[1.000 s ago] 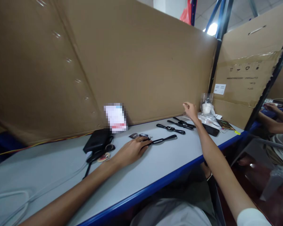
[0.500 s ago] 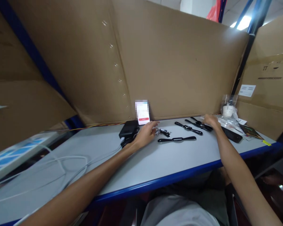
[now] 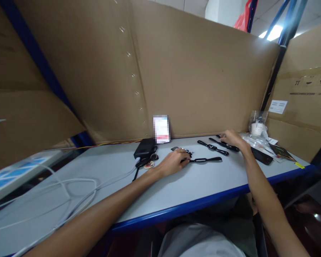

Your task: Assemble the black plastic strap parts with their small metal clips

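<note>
My left hand [image 3: 174,161] is low over the middle of the table, fingers curled onto the left end of a black strap with a slotted middle [image 3: 203,160]. Behind these fingers is a small cluster of metal and black pieces [image 3: 187,153], partly covered. Farther right, my right hand [image 3: 232,138] bends its fingers down over the far end of the black straps at the back. What its fingertips hold is hidden. One black strap [image 3: 226,144] passes beneath that hand. Between the hands lies another black strap with a small buckle-like middle [image 3: 213,147].
A lit phone [image 3: 162,129] leans on the cardboard wall [image 3: 198,78]. Left of my left hand are a black box [image 3: 144,148] and white cables [image 3: 95,182]. On the right are a black case [image 3: 261,156], a clear bag [image 3: 258,128] and a dark card [image 3: 281,151].
My left hand has moved right and nearer to me, from beside the phone to the slotted strap. My right hand has shifted slightly left over the rear straps.
</note>
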Motion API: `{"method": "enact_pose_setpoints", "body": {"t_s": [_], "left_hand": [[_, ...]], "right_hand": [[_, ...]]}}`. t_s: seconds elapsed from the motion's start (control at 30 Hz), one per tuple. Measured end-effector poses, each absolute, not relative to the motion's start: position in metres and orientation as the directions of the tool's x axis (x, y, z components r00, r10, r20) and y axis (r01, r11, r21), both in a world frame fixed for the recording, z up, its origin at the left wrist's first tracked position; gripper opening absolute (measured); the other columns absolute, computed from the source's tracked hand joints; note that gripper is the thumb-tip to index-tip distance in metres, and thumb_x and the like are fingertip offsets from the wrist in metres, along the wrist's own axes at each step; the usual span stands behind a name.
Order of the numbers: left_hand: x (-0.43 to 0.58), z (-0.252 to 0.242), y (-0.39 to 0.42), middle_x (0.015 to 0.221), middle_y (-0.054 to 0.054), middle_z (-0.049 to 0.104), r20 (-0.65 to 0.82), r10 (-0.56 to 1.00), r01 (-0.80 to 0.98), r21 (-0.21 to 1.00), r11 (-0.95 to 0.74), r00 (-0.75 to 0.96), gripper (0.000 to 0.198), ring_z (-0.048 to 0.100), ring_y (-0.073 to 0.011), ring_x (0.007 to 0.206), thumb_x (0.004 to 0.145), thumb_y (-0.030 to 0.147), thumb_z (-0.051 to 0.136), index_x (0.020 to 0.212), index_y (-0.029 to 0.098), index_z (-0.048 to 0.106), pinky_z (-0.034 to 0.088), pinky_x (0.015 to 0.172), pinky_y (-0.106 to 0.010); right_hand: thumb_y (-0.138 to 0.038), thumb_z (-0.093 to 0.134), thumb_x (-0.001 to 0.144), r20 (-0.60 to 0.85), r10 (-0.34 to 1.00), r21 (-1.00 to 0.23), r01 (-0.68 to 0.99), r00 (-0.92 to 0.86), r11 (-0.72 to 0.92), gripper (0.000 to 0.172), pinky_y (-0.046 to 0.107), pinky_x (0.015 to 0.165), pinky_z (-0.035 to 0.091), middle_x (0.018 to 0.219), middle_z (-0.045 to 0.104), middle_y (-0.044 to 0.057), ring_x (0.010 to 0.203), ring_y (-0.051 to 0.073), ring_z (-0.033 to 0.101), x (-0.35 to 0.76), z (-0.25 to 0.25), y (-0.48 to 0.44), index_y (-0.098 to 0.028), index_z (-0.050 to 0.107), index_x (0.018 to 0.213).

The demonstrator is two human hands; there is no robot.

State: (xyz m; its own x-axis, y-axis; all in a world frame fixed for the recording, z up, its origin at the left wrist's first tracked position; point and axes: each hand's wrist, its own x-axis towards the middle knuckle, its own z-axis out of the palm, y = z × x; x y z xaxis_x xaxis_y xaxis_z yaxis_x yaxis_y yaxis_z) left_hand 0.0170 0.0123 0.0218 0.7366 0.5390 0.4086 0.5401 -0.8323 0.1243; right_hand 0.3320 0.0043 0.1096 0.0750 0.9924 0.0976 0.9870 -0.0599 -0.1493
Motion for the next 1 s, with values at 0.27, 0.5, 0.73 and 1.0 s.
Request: {"method": "enact_pose_setpoints", "body": {"t_s": [0.27, 0.5, 0.73, 1.0], "left_hand": [[0.018, 0.016, 0.019, 0.105, -0.01, 0.07, 0.433, 0.567, 0.545, 0.189, -0.817, 0.7, 0.024, 0.064, -0.0252, 0.105, 0.095, 0.02, 0.051, 0.105, 0.022, 0.073, 0.053, 0.092, -0.039], [0.018, 0.013, 0.018, 0.112, -0.01, 0.07, 0.424, 0.592, 0.536, 0.257, -0.804, 0.685, 0.023, 0.064, -0.0255, 0.107, 0.093, 0.021, 0.058, 0.112, 0.02, 0.07, 0.051, 0.096, -0.041], [0.022, 0.013, 0.016, 0.108, -0.01, 0.069, 0.501, 0.568, 0.533, 0.23, -0.815, 0.653, 0.029, 0.062, -0.025, 0.105, 0.093, 0.014, 0.048, 0.112, 0.02, 0.07, 0.05, 0.097, -0.043], [0.006, 0.008, 0.034, 0.103, -0.012, 0.068, 0.398, 0.677, 0.694, 0.124, -0.709, 0.62, 0.029, 0.064, -0.0275, 0.102, 0.091, 0.017, 0.047, 0.107, 0.018, 0.071, 0.053, 0.092, -0.042]], "right_hand": [[-0.019, 0.06, 0.09, 0.258, 0.963, -0.231, 0.962, -0.084, 0.146, 0.032, 0.034, 0.095, 0.044, 0.116, 0.073, 0.011, 0.114, 0.028, 0.063, 0.257, 0.037, -0.089, -0.022, 0.074, 0.118], [-0.023, 0.064, 0.088, 0.313, 0.943, -0.513, 0.855, 0.113, 0.068, 0.011, 0.029, 0.085, 0.044, 0.099, 0.073, 0.002, 0.098, 0.022, 0.066, 0.263, 0.015, -0.108, -0.025, 0.071, 0.097], [-0.024, 0.065, 0.087, 0.354, 0.924, -0.48, 0.876, 0.145, 0.046, 0.009, 0.029, 0.079, 0.04, 0.101, 0.072, 0.002, 0.1, 0.023, 0.065, 0.262, 0.011, -0.118, -0.026, 0.064, 0.096], [-0.034, 0.067, 0.087, 0.22, 0.931, -0.412, 0.893, 0.29, -0.18, 0.01, 0.03, 0.069, 0.035, 0.094, 0.073, 0.005, 0.096, 0.028, 0.067, 0.285, 0.02, -0.142, -0.028, 0.064, 0.095]]}}
